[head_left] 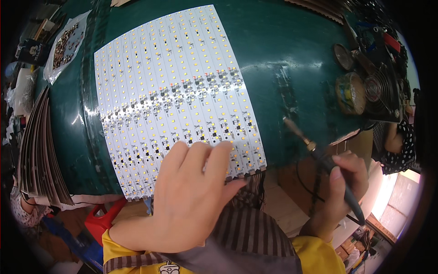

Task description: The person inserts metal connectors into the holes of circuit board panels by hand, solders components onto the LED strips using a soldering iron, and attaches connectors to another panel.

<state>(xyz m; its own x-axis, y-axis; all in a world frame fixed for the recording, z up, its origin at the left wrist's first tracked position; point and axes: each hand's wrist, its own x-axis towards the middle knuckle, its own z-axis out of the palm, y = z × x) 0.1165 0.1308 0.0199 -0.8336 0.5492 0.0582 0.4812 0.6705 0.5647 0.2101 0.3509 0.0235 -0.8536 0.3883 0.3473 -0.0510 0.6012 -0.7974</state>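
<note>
A large white LED circuit board (171, 68) lies on the green work surface, with rows of small yellow LEDs and dark chips. My left hand (187, 187) grips its near edge, the fingers bent over the top and the thumb showing beyond the edge. Part of the near rows is hidden under that hand. To the right of the board, my right hand (344, 187) is closed around the dark handle of a soldering iron (326, 160). The iron's tip points up and left over the green surface, apart from the board.
At the far left lies a clear bag of small parts (68, 45), with a stack of thin brown strips (41, 155) nearer. On the right stand a coiled iron holder (378, 86) and a round tin (350, 93). Other people's arms show at both sides; a red stool (106, 217) is below.
</note>
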